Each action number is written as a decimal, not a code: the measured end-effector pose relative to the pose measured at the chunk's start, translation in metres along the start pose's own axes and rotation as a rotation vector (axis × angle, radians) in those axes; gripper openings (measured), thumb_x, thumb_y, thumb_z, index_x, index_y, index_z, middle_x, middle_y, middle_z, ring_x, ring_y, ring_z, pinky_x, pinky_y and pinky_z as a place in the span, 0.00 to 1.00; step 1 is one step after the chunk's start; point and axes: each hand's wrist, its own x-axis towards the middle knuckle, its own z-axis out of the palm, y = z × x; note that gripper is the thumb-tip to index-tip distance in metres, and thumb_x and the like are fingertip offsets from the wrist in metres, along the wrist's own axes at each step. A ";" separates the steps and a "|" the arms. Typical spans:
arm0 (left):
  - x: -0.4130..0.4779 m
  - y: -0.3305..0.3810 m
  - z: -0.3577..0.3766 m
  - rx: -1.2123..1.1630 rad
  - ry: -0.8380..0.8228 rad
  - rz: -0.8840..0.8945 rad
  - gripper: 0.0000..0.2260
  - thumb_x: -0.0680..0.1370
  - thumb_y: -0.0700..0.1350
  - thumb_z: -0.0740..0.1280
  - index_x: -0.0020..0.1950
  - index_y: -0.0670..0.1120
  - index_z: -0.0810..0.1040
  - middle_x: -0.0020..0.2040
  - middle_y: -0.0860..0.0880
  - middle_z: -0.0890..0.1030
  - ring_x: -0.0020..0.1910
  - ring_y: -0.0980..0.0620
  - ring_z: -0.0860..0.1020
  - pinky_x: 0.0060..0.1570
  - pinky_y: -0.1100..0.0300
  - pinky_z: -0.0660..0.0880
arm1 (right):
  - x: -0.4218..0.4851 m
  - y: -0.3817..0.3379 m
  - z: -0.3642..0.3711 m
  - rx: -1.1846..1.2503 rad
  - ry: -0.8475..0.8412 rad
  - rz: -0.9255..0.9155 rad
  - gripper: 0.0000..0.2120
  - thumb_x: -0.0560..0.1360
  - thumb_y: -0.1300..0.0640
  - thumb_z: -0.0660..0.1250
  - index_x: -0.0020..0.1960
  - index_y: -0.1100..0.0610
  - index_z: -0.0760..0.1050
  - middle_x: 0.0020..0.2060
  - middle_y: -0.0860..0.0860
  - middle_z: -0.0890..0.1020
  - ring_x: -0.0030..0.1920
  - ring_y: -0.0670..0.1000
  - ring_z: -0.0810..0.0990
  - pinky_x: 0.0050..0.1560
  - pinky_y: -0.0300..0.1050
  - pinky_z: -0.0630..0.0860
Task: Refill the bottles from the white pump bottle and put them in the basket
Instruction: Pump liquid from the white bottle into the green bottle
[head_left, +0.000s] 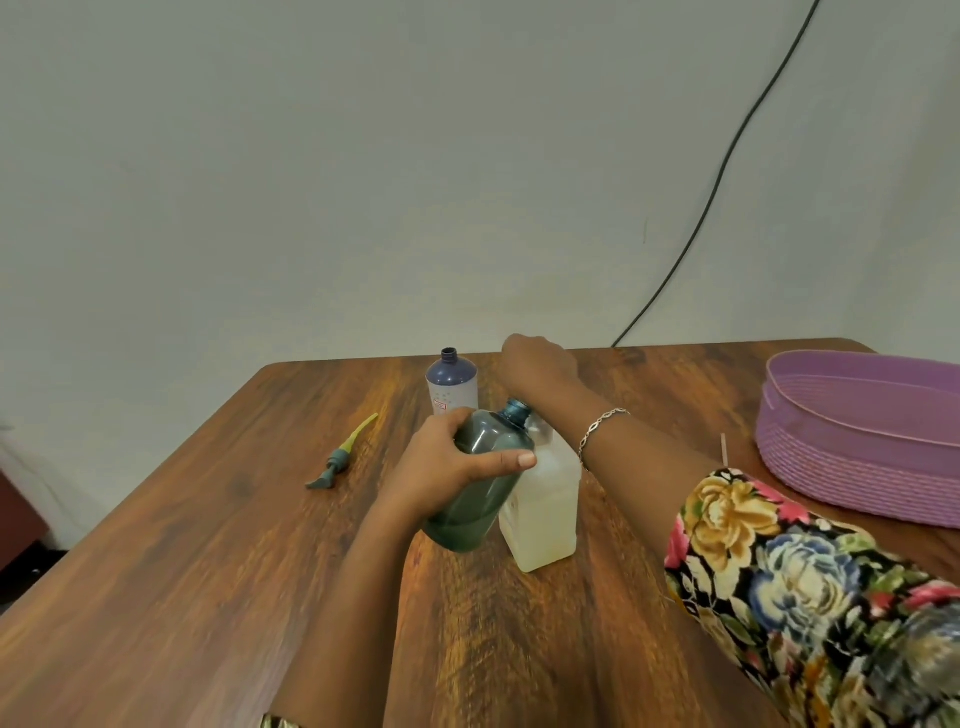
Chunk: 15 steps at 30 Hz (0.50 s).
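While the left hand (451, 463) grips the translucent teal plastic bottle (485, 499) around its shoulder, thumb laid across the front, the bottle leans to the right with its open threaded neck against the upper part of the cloudy white square plastic bottle (545, 506). That white bottle stands upright near the middle of the brown wooden table (208, 571), with pale liquid inside; its top is hidden behind the right forearm. The right hand (535, 364) reaches beyond it, knuckles up, and its fingers are out of sight, so I cannot tell whether they hold anything. A dark blue uncapped bottle with a white label (452, 387) stands just behind. A teal pump head with a yellow-green tube (340, 460) lies to the left. The purple woven oval basket (852, 462) sits well apart at the right edge.
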 end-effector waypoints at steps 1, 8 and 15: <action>0.000 -0.002 0.001 0.005 0.001 -0.006 0.35 0.57 0.66 0.75 0.56 0.47 0.76 0.48 0.50 0.81 0.46 0.52 0.79 0.45 0.61 0.76 | -0.001 0.000 0.003 -0.010 -0.002 -0.008 0.11 0.77 0.64 0.55 0.55 0.60 0.74 0.53 0.56 0.79 0.52 0.57 0.78 0.42 0.44 0.68; 0.000 0.003 -0.002 -0.022 0.007 -0.011 0.23 0.64 0.56 0.74 0.55 0.48 0.75 0.47 0.52 0.80 0.46 0.54 0.79 0.41 0.65 0.75 | 0.009 -0.003 -0.015 0.086 -0.117 -0.032 0.08 0.75 0.63 0.61 0.52 0.60 0.75 0.46 0.55 0.81 0.47 0.55 0.79 0.41 0.43 0.70; -0.004 0.004 -0.004 0.003 0.013 -0.009 0.24 0.62 0.58 0.73 0.54 0.49 0.75 0.46 0.53 0.79 0.45 0.56 0.78 0.41 0.66 0.74 | -0.002 -0.013 -0.011 -0.037 -0.123 -0.025 0.10 0.77 0.64 0.57 0.56 0.59 0.73 0.52 0.55 0.78 0.47 0.55 0.75 0.43 0.45 0.69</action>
